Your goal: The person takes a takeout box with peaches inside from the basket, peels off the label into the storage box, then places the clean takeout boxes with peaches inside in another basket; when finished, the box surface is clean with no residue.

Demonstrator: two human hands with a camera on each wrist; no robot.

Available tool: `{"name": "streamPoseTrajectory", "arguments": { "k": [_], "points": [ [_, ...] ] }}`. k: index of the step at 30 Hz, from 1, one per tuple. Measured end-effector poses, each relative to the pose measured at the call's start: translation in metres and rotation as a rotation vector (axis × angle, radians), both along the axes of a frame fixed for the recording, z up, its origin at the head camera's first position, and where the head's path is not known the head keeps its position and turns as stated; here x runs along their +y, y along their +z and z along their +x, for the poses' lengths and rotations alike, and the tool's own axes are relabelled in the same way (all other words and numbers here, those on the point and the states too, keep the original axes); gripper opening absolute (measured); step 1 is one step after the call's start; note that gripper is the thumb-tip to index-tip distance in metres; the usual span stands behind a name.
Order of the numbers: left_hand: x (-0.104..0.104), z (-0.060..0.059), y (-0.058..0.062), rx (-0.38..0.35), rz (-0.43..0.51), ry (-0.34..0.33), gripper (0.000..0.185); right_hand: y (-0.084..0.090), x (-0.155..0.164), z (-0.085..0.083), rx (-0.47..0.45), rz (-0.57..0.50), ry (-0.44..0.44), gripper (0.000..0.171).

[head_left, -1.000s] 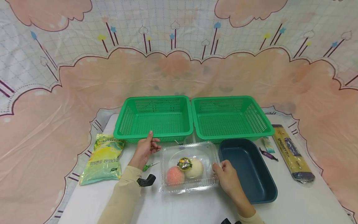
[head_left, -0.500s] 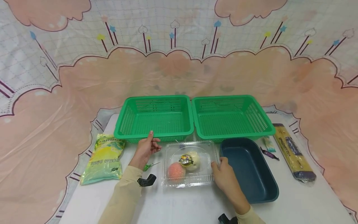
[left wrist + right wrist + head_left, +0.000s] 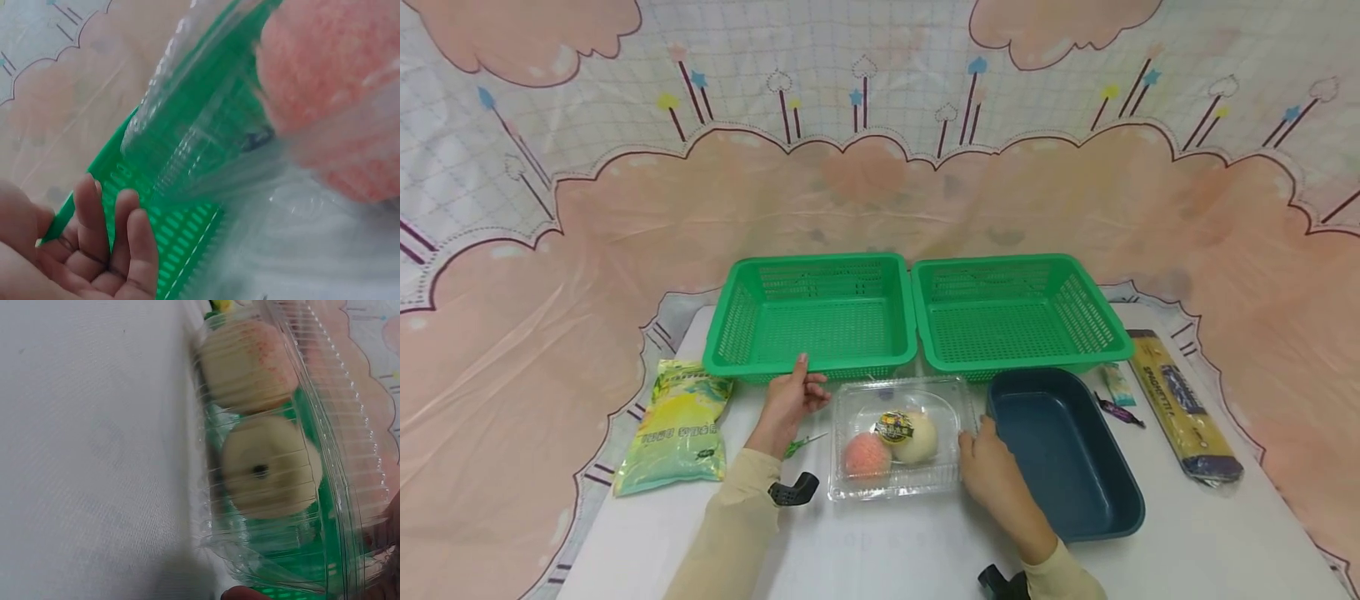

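My right hand (image 3: pixel 996 471) grips the right edge of a clear plastic clamshell box (image 3: pixel 898 485). A pink ball (image 3: pixel 867 456) and a cream-coloured ball (image 3: pixel 917 437) sit inside, with a round black-and-yellow label (image 3: pixel 895 427) on the lid. In the right wrist view the box (image 3: pixel 340 506) is seen from its side, and a dark spot marks the pale ball (image 3: pixel 269 478). Beside the box's upper left, my left hand (image 3: pixel 790 404) holds nothing; its fingers (image 3: pixel 142 250) are loosely bent and its thumb points up near the left basket's front rim.
Two green baskets (image 3: pixel 808 367) stand side by side behind the box. A dark blue bin (image 3: pixel 1067 467) is right of it; beyond lie a spaghetti packet (image 3: pixel 1183 408), a purple-wrapped sweet (image 3: pixel 1120 412) and a small sachet (image 3: pixel 1118 385). Left are a yellow-green bag (image 3: pixel 677 429) and a green-handled item (image 3: pixel 794 447).
My right hand has moved a little left with the box's right edge. The box's front edge sits slightly higher in view and looks less tilted. My left hand has stayed almost still.
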State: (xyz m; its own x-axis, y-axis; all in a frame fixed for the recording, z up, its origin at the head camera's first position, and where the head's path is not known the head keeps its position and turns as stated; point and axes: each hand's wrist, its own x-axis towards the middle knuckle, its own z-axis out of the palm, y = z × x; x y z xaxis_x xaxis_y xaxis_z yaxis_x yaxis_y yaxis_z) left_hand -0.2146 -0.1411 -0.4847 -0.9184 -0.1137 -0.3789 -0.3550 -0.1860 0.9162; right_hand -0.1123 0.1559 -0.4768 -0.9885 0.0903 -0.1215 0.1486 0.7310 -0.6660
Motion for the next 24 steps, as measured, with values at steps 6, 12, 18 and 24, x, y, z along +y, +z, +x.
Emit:
{"name": "streamPoseTrajectory", "arguments": {
  "k": [6,12,18,24],
  "points": [
    [0.002,0.004,0.006,0.008,-0.038,-0.008,0.051,0.002,-0.002,-0.001,0.004,0.017,-0.001,0.059],
    [0.004,0.01,0.01,0.01,-0.134,0.005,0.053,0.002,-0.002,-0.003,-0.002,0.035,0.009,0.058],
    [0.012,0.024,0.017,0.054,-0.321,0.018,0.059,0.002,-0.003,-0.005,-0.009,0.034,0.023,0.057],
    [0.03,0.037,0.018,0.084,-0.501,-0.03,0.075,0.001,-0.003,-0.007,-0.016,0.032,0.028,0.058]
  ]
}}
